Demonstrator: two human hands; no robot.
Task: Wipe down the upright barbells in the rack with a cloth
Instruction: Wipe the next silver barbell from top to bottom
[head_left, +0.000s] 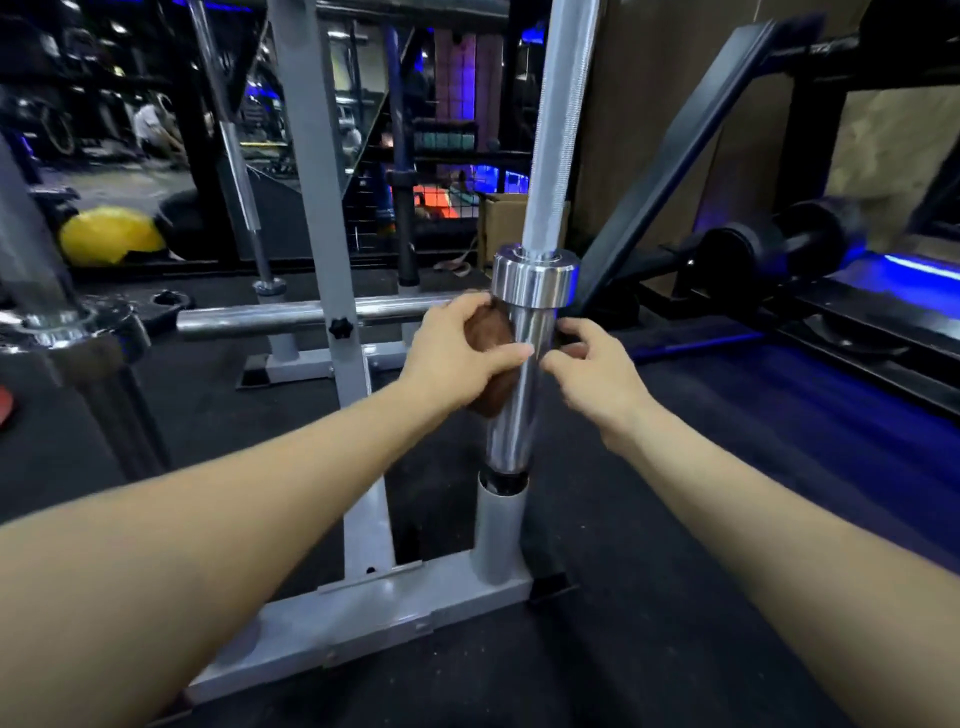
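A chrome barbell (519, 395) stands upright in a grey tube of the rack (395, 608), its collar at mid-frame and its knurled shaft rising out of view. My left hand (457, 353) grips a brown cloth (491, 364) against the left side of the sleeve, just below the collar. My right hand (597, 374) curls its fingers round the right side of the same sleeve; a dark edge near its fingertips may be cloth, I cannot tell. Another upright barbell (52, 291) stands at the left edge.
The rack's grey upright post (322, 218) rises left of the barbell, with a horizontal chrome bar (291, 317) crossing behind it. A yellow ball (109, 234) lies at the far left, a cardboard box (501, 218) behind, a black bench frame (691, 176) and dumbbell (779, 244) to the right. Black rubber floor all around.
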